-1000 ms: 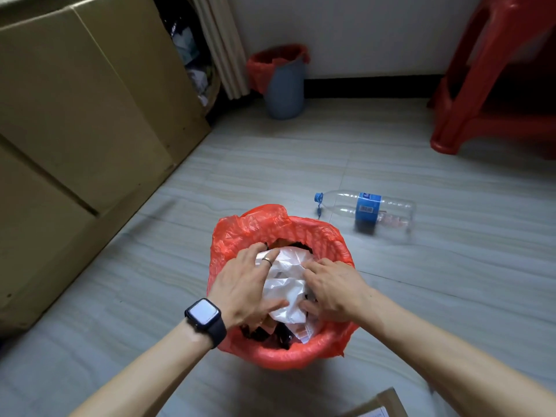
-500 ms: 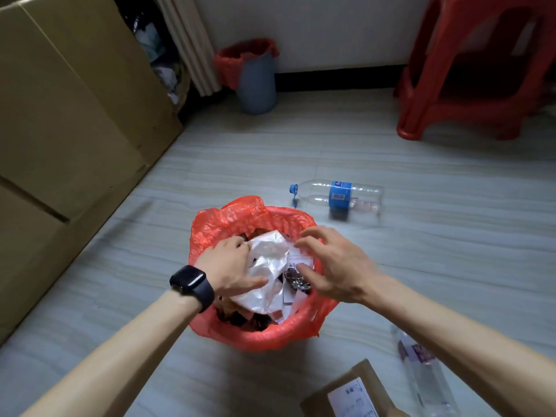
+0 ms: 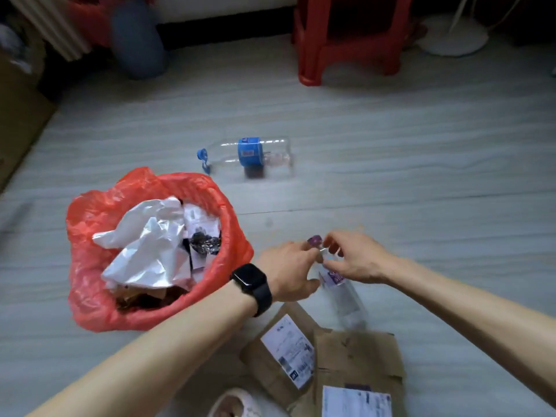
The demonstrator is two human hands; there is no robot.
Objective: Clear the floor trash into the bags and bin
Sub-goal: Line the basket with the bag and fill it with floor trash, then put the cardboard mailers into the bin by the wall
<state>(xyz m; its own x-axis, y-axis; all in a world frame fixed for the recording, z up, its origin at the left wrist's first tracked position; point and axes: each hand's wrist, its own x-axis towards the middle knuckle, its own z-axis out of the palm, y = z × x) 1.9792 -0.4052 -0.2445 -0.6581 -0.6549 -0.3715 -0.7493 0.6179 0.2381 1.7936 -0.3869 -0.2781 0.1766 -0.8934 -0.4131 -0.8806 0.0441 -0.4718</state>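
Head cam: left grip point(image 3: 288, 266) curls round the shoulder of the purple-capped bottle point(image 3: 346, 299), right grip point(image 3: 355, 260) pinches its neck just under the cap, I'd guess to steady it for the lift. It's lying on the floor point(image 3: 421, 176) just right of the stuffed red bag point(image 3: 233, 236). Blue-label bottle point(image 3: 249, 153) and cardboard mailers point(image 3: 358, 356) aren't bagged yet.

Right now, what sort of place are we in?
Likely a room in a home: red plastic stool by the wall, lined bin, flattened parcel boxes on the floor.
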